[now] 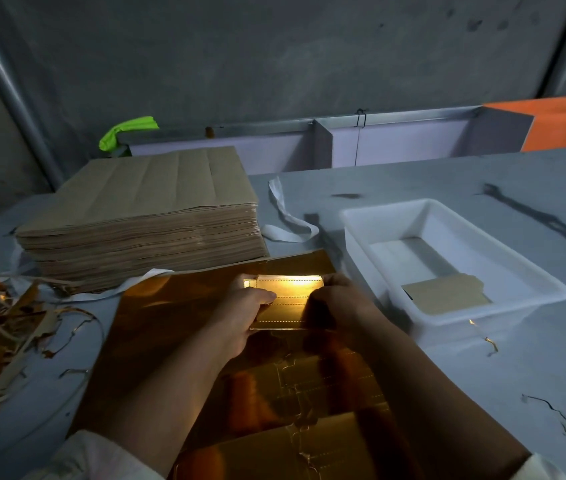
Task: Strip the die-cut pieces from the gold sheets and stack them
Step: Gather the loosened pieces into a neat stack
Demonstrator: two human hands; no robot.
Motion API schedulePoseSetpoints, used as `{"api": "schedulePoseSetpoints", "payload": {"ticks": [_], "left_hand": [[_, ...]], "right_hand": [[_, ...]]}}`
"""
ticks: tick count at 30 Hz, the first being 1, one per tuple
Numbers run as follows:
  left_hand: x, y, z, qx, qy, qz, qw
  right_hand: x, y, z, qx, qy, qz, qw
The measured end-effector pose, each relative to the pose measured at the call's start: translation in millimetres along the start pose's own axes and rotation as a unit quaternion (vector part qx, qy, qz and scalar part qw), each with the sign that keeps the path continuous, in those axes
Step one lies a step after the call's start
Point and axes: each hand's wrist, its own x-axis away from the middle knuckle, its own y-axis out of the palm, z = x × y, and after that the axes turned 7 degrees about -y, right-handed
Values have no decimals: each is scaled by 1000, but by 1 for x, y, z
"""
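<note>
Head view gives us a grey counter [447, 174] that fills most of the scene, running back to a dark wall. On its near middle lie the gold sheets [156, 313], shiny face up, reaching from the near edge to the middle of the counter, with cut outlines showing in the near part. Far left of them we see a tall stack of brown sheets [143, 216], its near edge just beside the far corner of the gold sheets. To the right stands a white tub [361, 216], close beside the gold sheets, and to the left a heap of brown and gold scrap strips [0, 323] spreads over the counter's left edge. Over the middle of the gold sheets we find the left hand [240, 306] and the right hand [340, 303], both gripping a gold die-cut piece [290, 289] by its opposite ends, thumbs on its top face and fingers curled round its edges; dotted lines cross its bright face. We cannot tell whether it touches the sheet below. Inside the tub, at its near end, one brown-faced piece [447, 297] lies flat. A white strip [285, 216] curls on the counter between stack and tub.
</note>
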Motion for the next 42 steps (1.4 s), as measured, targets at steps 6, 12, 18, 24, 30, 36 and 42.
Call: {"api": "schedulePoseSetpoints", "payload": {"ticks": [6, 12, 18, 24, 30, 36, 42], "left_hand": [[-4, -1, 2, 66, -11, 35, 997], [-9, -5, 0, 241, -21, 82, 967], [-7, 10, -2, 202, 11, 105, 974], [0, 16, -3, 169, 10, 78, 982], [5, 17, -4, 176, 1, 22, 984], [5, 16, -3, 55, 11, 21, 998], [9, 21, -8, -71, 21, 14, 997]], "right_hand": [[-3, -7, 2, -55, -29, -16, 998], [-1, -11, 5, -170, -26, -48, 984], [8, 5, 7, -106, -29, -84, 990], [14, 10, 3, -98, -32, -58, 993], [17, 7, -1, -90, -49, -47, 994], [13, -10, -10, 23, -30, 25, 999], [9, -25, -9, 213, -15, 53, 975]]}}
